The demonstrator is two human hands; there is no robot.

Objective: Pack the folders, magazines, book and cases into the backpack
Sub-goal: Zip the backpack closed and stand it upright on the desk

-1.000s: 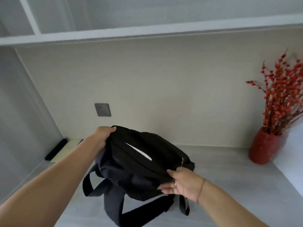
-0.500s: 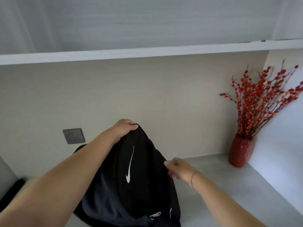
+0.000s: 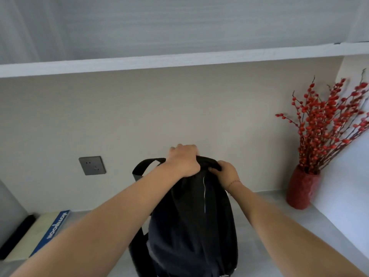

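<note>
Standing upright on the pale surface, the black backpack filled the lower middle of the view, its bottom cut off by the frame edge. The left hand gripped its top, fingers curled over the far side and hidden there. The right hand, just right of the left one, pinched the backpack's top edge; whether it held a zipper pull or only cloth could not be made out. A shoulder strap looped out left of the backpack's top. Well left of the backpack lay a cream book with a blue band, partly covered by the left forearm, its lettering blurred. Beyond it lay a long black thing, too cut off to identify. Well right of the backpack stood a red vase holding berry branches, smeared at their tips.
</note>
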